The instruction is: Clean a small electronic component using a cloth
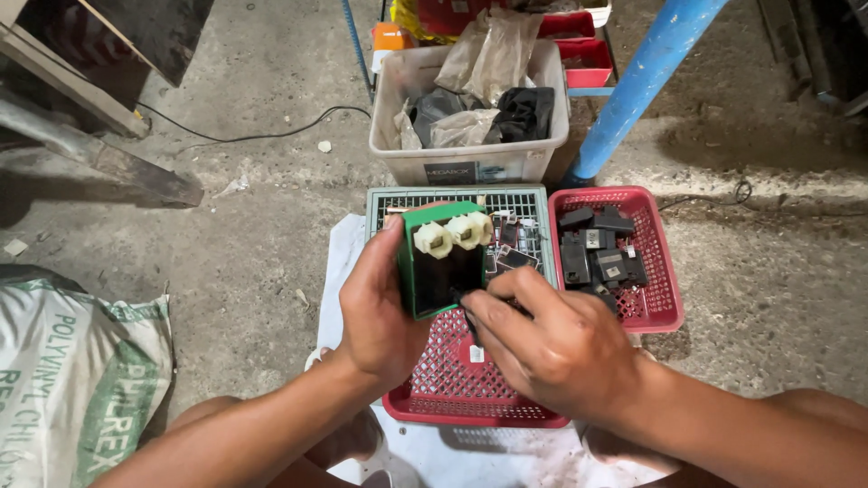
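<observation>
Head view: left hand [380, 312] grips a green box [440, 258] with 2 cream connectors; right hand [551, 348] pinches a thin dark tool [469, 323] over a red basket [452, 384].

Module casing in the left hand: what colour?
Green casing, with two cream connectors on top; head view.

- The boxy part [440, 260] in the left hand [380, 312] was green with a black face and 2 cream sockets.
- The tool [470, 323] under the right hand [551, 348] was black.
- The empty basket [452, 380] below was red, meshed.
- The grid tray [520, 203] was grey-green.
- The side basket [655, 262] was pinkish red, holding black parts [597, 253].
- The bin [470, 163] was off-white.
- The pole [642, 81] was blue.
- The sack [72, 380] was white with green lettering.
</observation>
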